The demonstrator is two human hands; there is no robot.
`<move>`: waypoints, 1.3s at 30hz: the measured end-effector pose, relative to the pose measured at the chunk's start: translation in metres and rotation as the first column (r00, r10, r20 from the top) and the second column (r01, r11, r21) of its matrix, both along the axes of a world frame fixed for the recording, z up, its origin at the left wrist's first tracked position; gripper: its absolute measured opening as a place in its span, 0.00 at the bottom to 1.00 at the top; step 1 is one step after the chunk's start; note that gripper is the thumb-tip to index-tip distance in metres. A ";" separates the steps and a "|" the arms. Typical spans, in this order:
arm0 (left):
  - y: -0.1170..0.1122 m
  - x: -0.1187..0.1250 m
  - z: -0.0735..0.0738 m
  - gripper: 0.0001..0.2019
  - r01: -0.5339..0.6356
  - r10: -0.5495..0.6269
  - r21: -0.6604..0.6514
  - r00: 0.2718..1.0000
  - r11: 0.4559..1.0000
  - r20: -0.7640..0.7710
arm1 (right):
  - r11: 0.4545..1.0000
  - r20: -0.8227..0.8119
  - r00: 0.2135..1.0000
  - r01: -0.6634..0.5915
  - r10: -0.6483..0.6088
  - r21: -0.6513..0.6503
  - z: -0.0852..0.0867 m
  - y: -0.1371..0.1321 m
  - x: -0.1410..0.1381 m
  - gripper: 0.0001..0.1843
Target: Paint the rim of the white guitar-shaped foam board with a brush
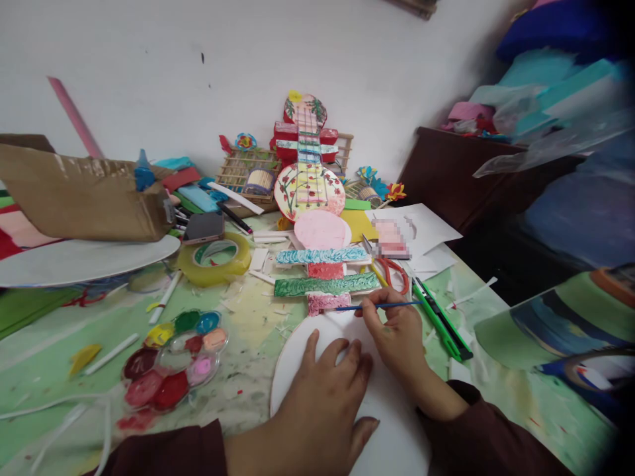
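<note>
My right hand [394,330] pinches a thin blue paintbrush [370,306]; its tip touches a small pink-painted block [325,303]. My left hand [317,396] lies with fingers spread on a white rounded board [292,344], just below that block. Above the block, a green-painted strip [325,284], a red piece [325,270], a blue-and-white strip [322,256] and a pale pink oval [320,228] line up as one body. Left of my hands sits a flower-shaped paint palette [157,357] with several colours in its wells.
A green utility knife [444,320] and orange-handled scissors [397,274] lie to the right, near a green bottle [550,320]. At left are a tape roll [214,259], a phone [203,227] and a cardboard box [89,195]. A painted guitar-shaped model [308,188] leans at the wall.
</note>
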State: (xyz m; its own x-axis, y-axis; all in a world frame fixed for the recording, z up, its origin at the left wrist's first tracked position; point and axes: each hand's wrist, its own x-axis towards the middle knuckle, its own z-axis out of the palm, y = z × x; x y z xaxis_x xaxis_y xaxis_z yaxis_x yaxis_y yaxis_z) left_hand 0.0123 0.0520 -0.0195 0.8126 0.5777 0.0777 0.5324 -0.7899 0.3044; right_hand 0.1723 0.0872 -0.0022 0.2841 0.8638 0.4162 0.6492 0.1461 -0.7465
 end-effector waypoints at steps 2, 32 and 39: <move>0.000 0.000 0.000 0.31 -0.001 0.001 0.001 1.000 1.000 0.002 | 1.000 0.001 1.000 0.001 -0.001 -0.009 0.000 0.000 0.002 0.11; 0.000 0.001 0.004 0.30 -0.001 0.000 -0.033 1.000 0.999 -0.021 | 0.995 -0.017 0.995 0.097 -0.097 -0.012 0.006 0.004 0.021 0.07; 0.000 0.001 0.005 0.30 -0.004 0.003 -0.034 0.999 0.999 -0.034 | 0.993 0.018 0.993 0.112 -0.113 0.040 0.010 0.006 0.024 0.07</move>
State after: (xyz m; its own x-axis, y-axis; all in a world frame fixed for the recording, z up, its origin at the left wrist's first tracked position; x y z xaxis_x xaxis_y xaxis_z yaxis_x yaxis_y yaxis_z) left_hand 0.0134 0.0525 -0.0147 0.8123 0.5824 0.0304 0.5458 -0.7775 0.3124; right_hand 0.1964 0.0935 0.0079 0.3700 0.8099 0.4551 0.6781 0.0993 -0.7282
